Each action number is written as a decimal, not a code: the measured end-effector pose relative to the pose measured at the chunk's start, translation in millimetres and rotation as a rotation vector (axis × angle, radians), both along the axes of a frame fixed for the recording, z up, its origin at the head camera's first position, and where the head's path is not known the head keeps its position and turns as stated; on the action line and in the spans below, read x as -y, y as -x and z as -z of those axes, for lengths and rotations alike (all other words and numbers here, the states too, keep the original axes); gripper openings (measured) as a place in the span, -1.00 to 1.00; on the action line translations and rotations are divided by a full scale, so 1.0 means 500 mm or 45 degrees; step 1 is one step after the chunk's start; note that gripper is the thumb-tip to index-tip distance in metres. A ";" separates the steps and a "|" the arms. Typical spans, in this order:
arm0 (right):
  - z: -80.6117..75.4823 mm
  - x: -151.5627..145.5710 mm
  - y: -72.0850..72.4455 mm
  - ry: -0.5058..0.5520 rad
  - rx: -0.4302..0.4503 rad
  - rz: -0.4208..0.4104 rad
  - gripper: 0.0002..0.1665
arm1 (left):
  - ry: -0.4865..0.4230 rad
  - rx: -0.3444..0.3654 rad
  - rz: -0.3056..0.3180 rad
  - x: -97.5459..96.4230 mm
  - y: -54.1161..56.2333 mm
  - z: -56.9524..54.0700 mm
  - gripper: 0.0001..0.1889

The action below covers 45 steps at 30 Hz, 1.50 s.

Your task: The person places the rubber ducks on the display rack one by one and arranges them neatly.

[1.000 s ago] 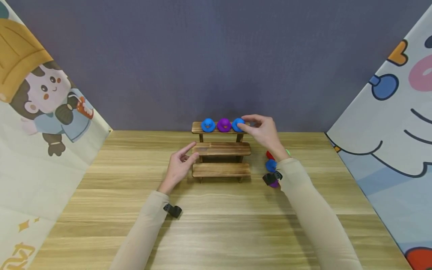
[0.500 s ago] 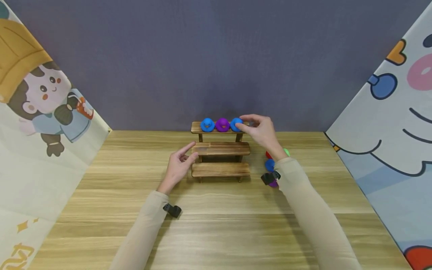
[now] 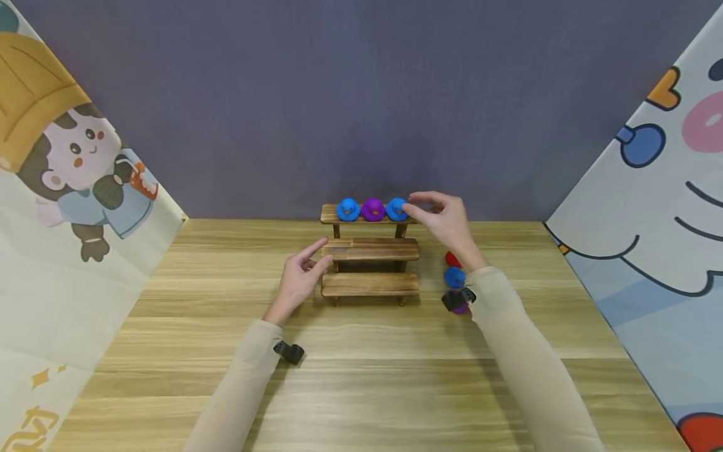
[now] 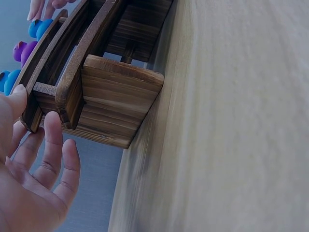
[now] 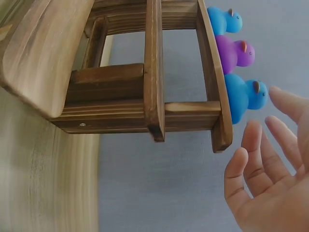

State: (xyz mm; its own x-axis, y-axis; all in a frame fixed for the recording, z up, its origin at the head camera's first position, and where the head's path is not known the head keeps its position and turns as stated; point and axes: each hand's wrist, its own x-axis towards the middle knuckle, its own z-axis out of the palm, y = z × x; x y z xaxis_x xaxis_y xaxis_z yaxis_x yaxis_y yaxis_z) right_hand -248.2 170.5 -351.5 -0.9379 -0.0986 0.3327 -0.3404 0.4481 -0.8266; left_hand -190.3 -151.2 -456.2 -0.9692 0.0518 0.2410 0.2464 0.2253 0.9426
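On the top step of a three-tier wooden stand (image 3: 369,284) sit a blue rubber duck (image 3: 348,210), a purple rubber duck (image 3: 373,210) and another blue rubber duck (image 3: 397,210) in a row. My right hand (image 3: 444,221) is at the right-hand blue duck. In the right wrist view, its thumb (image 5: 285,100) is close to that duck's beak, and the loosely bent fingers are spread beside it with a gap. My left hand (image 3: 299,276) is at the stand's left end, fingers apart and relaxed, fingertips right by the ends of the steps in the left wrist view.
Right of the stand, partly under my right forearm, lie a red toy (image 3: 452,259), a blue duck (image 3: 454,277) and a purple toy (image 3: 460,309) on the wooden table (image 3: 361,376). A grey wall (image 3: 361,94) rises behind the stand; printed panels flank both sides.
My right hand has let go of the right-hand blue duck and drawn slightly to the right. That duck now sits a touch closer to the purple one. My left hand has stayed in place.
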 end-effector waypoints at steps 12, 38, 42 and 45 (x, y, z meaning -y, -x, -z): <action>0.013 -0.038 -0.018 0.065 0.090 0.049 -0.53 | 0.002 0.018 0.000 0.001 -0.001 0.000 -0.48; 0.084 -0.146 -0.075 -0.041 0.224 0.087 -0.43 | 0.004 0.022 0.003 0.000 0.001 -0.001 -0.47; 0.094 -0.159 -0.088 -0.038 0.231 0.094 -0.46 | 0.000 0.022 -0.002 0.001 0.000 0.000 -0.47; 0.103 -0.169 -0.099 -0.043 0.237 0.103 -0.47 | -0.001 0.020 -0.006 0.000 -0.001 0.000 -0.48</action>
State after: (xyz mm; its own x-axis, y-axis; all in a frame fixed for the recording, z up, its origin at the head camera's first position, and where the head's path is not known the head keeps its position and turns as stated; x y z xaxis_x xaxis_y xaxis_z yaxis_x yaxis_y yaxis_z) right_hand -198.9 255.0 -402.9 -0.9882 -0.0286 0.1503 -0.1446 0.4961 -0.8562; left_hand -190.0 -151.4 -456.3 -0.9730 0.0467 0.2260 0.2306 0.2256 0.9465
